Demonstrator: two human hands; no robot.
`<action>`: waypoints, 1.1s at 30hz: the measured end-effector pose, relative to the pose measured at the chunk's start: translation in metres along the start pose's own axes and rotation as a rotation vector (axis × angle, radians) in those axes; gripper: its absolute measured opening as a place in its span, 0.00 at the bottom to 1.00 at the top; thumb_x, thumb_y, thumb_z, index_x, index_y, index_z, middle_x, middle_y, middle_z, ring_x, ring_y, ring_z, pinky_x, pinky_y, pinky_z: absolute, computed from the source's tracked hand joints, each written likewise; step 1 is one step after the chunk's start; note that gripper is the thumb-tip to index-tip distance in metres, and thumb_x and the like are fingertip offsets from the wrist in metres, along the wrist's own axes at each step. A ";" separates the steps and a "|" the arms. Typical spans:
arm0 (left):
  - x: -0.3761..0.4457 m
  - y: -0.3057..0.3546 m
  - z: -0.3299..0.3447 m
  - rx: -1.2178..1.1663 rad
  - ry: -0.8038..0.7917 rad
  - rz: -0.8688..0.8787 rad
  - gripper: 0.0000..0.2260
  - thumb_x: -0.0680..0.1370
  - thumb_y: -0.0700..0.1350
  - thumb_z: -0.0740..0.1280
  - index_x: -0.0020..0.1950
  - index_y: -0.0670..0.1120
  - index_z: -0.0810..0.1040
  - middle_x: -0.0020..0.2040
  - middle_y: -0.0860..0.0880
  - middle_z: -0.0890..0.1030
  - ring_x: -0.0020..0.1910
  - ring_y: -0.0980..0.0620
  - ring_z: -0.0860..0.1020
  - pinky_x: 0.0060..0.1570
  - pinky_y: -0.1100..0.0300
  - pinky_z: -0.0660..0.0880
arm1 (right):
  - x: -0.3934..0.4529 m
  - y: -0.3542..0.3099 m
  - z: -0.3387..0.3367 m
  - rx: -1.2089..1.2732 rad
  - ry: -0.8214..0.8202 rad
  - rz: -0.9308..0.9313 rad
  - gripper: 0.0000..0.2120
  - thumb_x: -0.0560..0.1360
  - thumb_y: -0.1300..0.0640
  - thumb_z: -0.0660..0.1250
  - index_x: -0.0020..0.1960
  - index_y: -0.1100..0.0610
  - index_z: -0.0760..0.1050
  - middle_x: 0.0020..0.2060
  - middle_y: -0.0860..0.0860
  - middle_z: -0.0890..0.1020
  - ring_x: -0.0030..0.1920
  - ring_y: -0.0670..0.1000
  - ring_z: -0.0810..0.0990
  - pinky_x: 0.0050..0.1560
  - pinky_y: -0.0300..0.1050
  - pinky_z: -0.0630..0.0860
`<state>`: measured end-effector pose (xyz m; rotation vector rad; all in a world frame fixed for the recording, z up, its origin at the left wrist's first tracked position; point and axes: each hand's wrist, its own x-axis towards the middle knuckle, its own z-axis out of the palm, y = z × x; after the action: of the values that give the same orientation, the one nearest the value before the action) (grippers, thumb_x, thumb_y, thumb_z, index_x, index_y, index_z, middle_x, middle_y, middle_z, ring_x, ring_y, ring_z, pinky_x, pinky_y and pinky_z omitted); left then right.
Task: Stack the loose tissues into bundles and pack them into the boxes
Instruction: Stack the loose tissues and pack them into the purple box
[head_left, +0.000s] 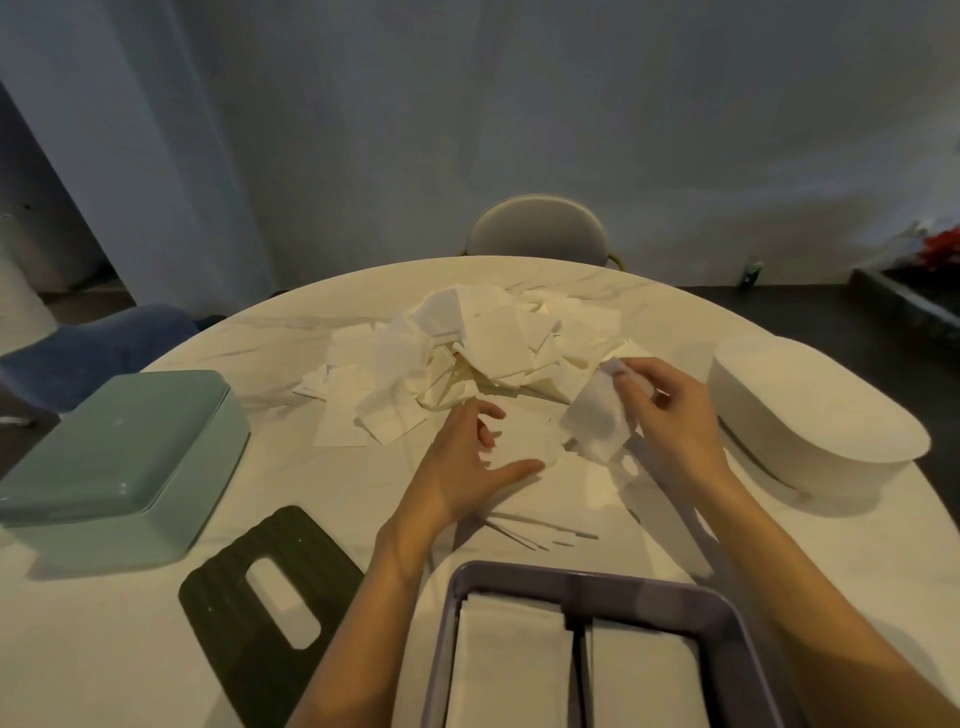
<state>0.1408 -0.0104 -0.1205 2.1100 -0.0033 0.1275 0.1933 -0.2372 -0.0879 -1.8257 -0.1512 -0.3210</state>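
Tissue (597, 421) pinched in right hand (670, 415), beside left hand (467, 462)

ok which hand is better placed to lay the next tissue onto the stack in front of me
Right. The right hand already pinches a tissue just beside the stack, while the left hand rests open on that stack, steadying it.

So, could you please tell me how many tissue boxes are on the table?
3. A green box lies upside down on the left, a white oval box on the right, and an open purple box holding folded tissues nearest the camera. A dark lid lies separately.
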 end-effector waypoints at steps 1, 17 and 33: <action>0.000 -0.001 0.001 0.044 -0.001 0.010 0.25 0.69 0.58 0.80 0.59 0.52 0.76 0.52 0.54 0.78 0.52 0.61 0.78 0.48 0.66 0.76 | 0.000 -0.006 -0.003 0.059 -0.025 0.010 0.08 0.79 0.49 0.68 0.58 0.44 0.81 0.53 0.41 0.83 0.52 0.45 0.80 0.41 0.32 0.79; -0.002 0.010 -0.010 -0.035 -0.072 0.144 0.11 0.80 0.44 0.70 0.60 0.57 0.79 0.48 0.55 0.86 0.47 0.48 0.81 0.51 0.48 0.79 | 0.000 -0.022 -0.012 0.370 -0.269 0.374 0.10 0.78 0.55 0.71 0.59 0.51 0.83 0.55 0.50 0.85 0.57 0.52 0.82 0.48 0.41 0.80; -0.014 0.011 -0.039 0.024 -0.442 0.028 0.37 0.63 0.58 0.84 0.67 0.57 0.70 0.62 0.55 0.76 0.49 0.54 0.78 0.50 0.62 0.78 | -0.001 -0.006 -0.012 -0.310 -0.550 0.287 0.08 0.80 0.53 0.70 0.55 0.42 0.82 0.61 0.45 0.78 0.58 0.49 0.75 0.58 0.45 0.75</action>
<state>0.1229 0.0165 -0.0923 2.1219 -0.2955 -0.3250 0.1885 -0.2469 -0.0795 -2.1744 -0.2244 0.3867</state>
